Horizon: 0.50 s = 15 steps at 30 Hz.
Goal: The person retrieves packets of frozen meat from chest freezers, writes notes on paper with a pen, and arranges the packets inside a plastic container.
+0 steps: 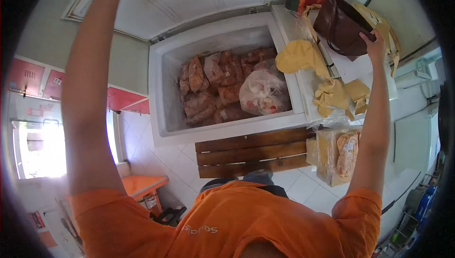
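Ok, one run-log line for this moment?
left hand: out of frame | right hand: holding brown bag by its edge | chest freezer: lid raised; wrapped packages, clear plastic bag inside

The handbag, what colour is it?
The handbag is dark brown; it shows best in the head view.

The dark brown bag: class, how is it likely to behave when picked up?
The dark brown bag would probably flex rather than stay rigid, as its curved strap looks pliable. It may tilt if lifted from one side, where the right hand holds its edge.
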Each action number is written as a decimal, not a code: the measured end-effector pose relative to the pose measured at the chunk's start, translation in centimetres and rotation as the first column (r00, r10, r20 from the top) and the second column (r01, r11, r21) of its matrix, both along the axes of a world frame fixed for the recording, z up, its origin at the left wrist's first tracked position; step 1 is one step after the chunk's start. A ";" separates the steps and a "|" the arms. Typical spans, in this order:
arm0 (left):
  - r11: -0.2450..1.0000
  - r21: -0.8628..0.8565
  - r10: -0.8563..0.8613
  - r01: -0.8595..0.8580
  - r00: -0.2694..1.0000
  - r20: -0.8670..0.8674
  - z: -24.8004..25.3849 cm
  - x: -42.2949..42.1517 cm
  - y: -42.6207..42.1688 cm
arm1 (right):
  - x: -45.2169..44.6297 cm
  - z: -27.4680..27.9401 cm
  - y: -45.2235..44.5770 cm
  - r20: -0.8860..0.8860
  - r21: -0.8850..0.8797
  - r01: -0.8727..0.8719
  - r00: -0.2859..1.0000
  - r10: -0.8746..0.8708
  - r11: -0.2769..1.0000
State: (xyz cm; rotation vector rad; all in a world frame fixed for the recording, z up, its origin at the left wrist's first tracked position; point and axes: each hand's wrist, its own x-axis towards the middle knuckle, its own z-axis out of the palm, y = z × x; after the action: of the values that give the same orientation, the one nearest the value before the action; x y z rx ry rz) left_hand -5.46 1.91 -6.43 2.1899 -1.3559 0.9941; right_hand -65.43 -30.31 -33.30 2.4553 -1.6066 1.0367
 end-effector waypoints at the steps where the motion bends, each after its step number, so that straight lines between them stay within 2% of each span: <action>1: 0.986 0.011 -0.164 0.165 0.985 -0.060 -2.0 -2.8 2.1 | 0.8 0.6 1.8 0.002 -0.062 0.031 1.000 -0.031 0.998; 2: 0.885 0.206 -0.394 0.418 0.907 -0.148 -4.5 -6.7 5.5 | 1.7 1.2 4.1 0.055 -0.138 0.015 0.998 -0.008 0.990; 3: 0.679 0.353 -0.546 0.644 0.764 -0.343 -7.0 -10.6 8.8 | 2.7 1.5 7.1 0.105 -0.208 -0.003 0.994 0.025 0.978; 4: 0.551 0.368 -0.643 0.749 0.662 -0.384 -8.9 -15.6 12.9 | 3.2 1.6 9.9 0.151 -0.276 -0.021 0.986 0.065 0.961; 5: 0.419 0.514 -0.537 0.748 0.661 -0.525 -9.2 -20.8 16.2 | 3.1 2.1 12.0 0.188 -0.327 -0.042 0.976 0.109 0.944; 6: 0.291 0.514 -0.472 0.807 0.588 -0.657 -9.8 -23.5 19.6 | 3.1 3.0 14.6 0.219 -0.369 -0.068 0.963 0.158 0.927; 7: 0.152 0.187 -0.574 0.971 0.241 -0.783 -10.1 -24.9 22.6 | 4.1 4.5 18.4 0.216 -0.435 -0.055 0.963 0.163 0.899; 8: 0.236 -0.028 -0.639 0.971 0.134 -0.757 -10.1 -26.7 25.2 | 4.1 5.3 20.8 0.272 -0.414 -0.149 0.921 0.279 0.898; 9: 0.341 -0.106 -0.654 0.934 0.155 -0.740 -9.5 -27.4 28.4 | 6.0 7.0 25.5 0.280 -0.402 -0.052 0.944 0.176 0.914; 10: 0.435 -0.190 -0.667 0.880 0.173 -0.725 -9.0 -28.1 31.4 | 7.4 8.0 29.3 0.438 -0.338 -0.205 0.829 0.346 0.919; 13: 0.702 -0.035 -0.564 0.712 0.524 -0.638 -7.1 -25.5 40.5 | 12.8 9.0 41.9 0.337 -0.340 -0.148 0.903 0.267 0.929; 15: 0.748 0.045 -0.465 0.662 0.572 -0.676 -7.4 -20.4 47.5 | 16.4 6.9 50.8 0.519 0.009 -0.349 0.803 0.294 0.937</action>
State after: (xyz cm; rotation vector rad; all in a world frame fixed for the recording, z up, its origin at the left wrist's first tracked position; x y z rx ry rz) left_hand -25.87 49.39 -13.79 1.7593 -1.7369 -0.2154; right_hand -49.07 20.51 -26.35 2.7489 -1.3854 1.8384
